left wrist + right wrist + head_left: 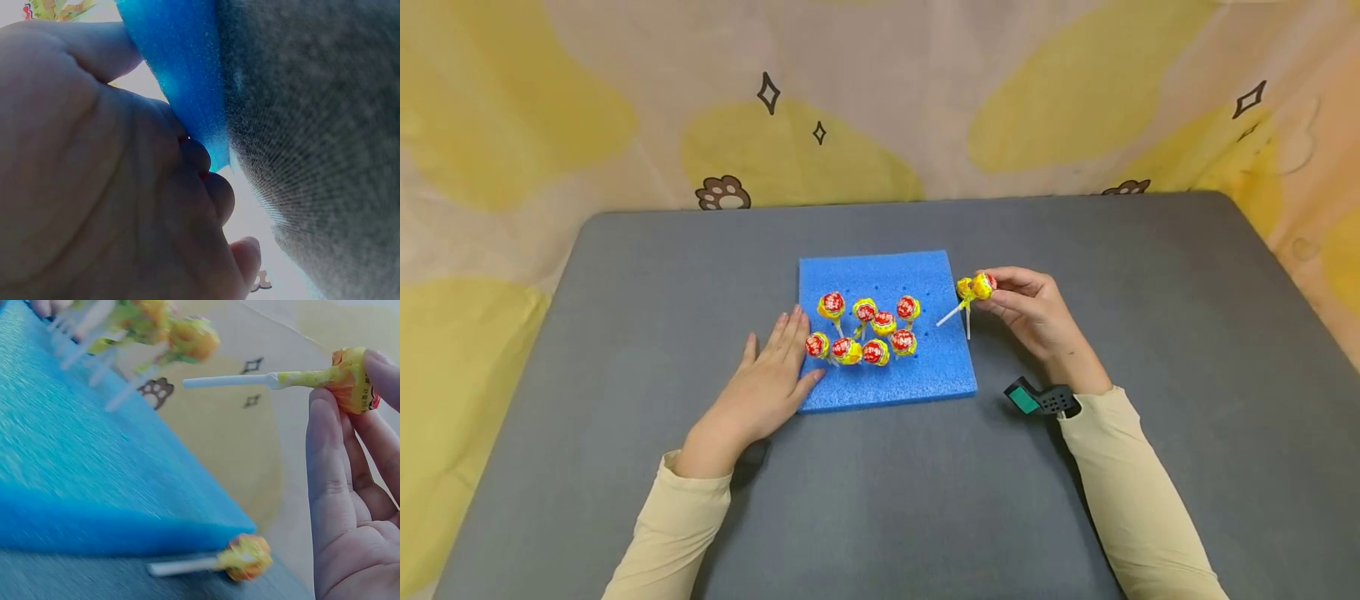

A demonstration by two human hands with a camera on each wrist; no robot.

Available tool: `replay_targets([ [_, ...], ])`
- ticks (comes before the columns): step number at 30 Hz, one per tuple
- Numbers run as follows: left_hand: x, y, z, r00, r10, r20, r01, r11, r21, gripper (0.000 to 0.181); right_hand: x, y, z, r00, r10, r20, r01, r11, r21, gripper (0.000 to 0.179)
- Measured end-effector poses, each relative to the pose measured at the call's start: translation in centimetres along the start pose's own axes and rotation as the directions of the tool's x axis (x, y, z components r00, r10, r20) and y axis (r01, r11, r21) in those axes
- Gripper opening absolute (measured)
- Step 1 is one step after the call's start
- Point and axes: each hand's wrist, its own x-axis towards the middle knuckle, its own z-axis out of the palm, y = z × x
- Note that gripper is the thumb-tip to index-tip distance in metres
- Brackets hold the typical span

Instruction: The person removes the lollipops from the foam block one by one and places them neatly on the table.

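My right hand point(1026, 308) pinches a yellow-and-red wrapped lollipop point(353, 381) by its candy head, just off the right edge of the blue foam block point(940, 375). Its white stick points left, toward the block. Several lollipops point(904, 342) stand upright in the foam, sticks down, on its left and middle part. A loose lollipop point(247, 557) lies on the table against the block's side, below the held one. My left hand point(760, 392) rests flat with extended fingers along the block's left edge, the thumb on its top near the front.
The grey table point(880, 517) runs out around the block on all sides. Small holes dot the foam's back and right parts. A patterned yellow-and-cream cloth point(880, 100) hangs behind the table. A black wrist strap with a camera point(1037, 397) sits on the right wrist.
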Motion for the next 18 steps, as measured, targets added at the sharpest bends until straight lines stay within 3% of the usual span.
replay_targets([
  [6,-0.2,-0.1,0.1,1.0,-0.004,-0.007,0.004,1.0,-0.001,0.076,-0.1,-0.4,-1.0,0.998,0.019,-0.055,-0.017,0.999,0.034,0.018],
  [13,0.2,0.0,0.7,1.0,0.016,0.0,-0.016,1.0,-0.001,0.076,-1.3,-1.1,-2.9,0.972,0.164,-0.168,-0.154,0.985,0.071,0.02],
  [18,0.1,-0.3,0.4,1.0,0.005,-0.006,-0.005,1.0,-0.006,0.077,-1.1,-1.2,-3.6,0.955,0.243,-0.171,-0.229,0.969,0.097,0.021],
])
